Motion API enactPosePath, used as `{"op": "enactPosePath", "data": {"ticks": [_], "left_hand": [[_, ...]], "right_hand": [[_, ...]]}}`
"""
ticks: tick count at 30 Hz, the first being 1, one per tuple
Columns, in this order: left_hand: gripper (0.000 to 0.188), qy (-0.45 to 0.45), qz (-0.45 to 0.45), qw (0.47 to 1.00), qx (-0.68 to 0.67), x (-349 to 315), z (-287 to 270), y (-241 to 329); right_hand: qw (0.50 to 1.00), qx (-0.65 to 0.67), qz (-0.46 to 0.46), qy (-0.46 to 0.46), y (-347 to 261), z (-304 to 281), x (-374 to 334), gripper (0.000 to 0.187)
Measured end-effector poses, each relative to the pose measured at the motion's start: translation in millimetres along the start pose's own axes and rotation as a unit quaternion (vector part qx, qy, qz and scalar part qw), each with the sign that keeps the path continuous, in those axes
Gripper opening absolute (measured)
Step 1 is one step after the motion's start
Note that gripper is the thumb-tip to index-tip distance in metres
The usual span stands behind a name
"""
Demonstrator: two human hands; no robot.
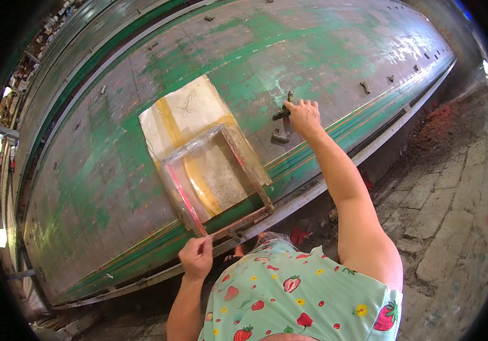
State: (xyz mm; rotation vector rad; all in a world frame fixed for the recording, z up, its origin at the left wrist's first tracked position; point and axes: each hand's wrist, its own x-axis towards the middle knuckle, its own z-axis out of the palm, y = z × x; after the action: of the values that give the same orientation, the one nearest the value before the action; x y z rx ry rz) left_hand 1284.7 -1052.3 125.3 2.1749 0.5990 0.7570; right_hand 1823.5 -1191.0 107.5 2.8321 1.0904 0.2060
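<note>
My right hand [305, 117] reaches over the long table, its fingers curled at a small dark bar-shaped piece [281, 114]. Just nearer lies another small dark metal piece [279, 137], with a smaller upright one [290, 96] beyond the fingertips. My left hand [196, 258] is closed at the near left corner of a rectangular frame [237, 220], pinching its edge. The frame has worn reddish sides and an inner panel crossed by yellowish tape. Under its far part, a pale board [184, 108] with brown tape lies on the table; the frame partly covers it.
The long table [102, 187] has a worn green and grey top and a metal rail along its near edge. Several small metal pieces, such as a stop [365, 87], line the right side. A brick floor [443, 221] runs at the right; another table [79, 40] stands beyond.
</note>
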Motion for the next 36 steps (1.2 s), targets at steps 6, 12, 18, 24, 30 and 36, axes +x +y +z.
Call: {"op": "enactPosePath", "data": {"ticks": [6, 12, 18, 24, 30, 36], "left_hand": [[0.020, -0.042, -0.036, 0.995, 0.078, -24, -31, -18], [0.080, -0.192, 0.120, 0.973, 0.049, 7, 3, -15], [0.085, -0.291, 0.249, 0.924, 0.008, 10, 42, -39], [0.060, -0.266, 0.285, 0.918, 0.071, 8, 63, -49], [0.019, -0.238, 0.329, 0.906, 0.121, 10, 76, -56], [0.016, -0.231, 0.341, 0.895, 0.170, 11, 81, -58]], "right_hand": [[0.996, 0.071, -0.005, -0.057, -10, 0, 27, 0.029], [0.929, 0.323, 0.059, 0.171, -46, -41, -71, 0.052], [0.877, 0.424, -0.082, 0.210, -126, -39, -279, 0.043], [0.927, 0.354, -0.092, 0.081, -193, -46, -394, 0.034], [0.945, 0.303, -0.066, 0.103, -223, -41, -406, 0.036], [0.955, 0.274, -0.028, 0.111, -228, -23, -416, 0.030]]}}
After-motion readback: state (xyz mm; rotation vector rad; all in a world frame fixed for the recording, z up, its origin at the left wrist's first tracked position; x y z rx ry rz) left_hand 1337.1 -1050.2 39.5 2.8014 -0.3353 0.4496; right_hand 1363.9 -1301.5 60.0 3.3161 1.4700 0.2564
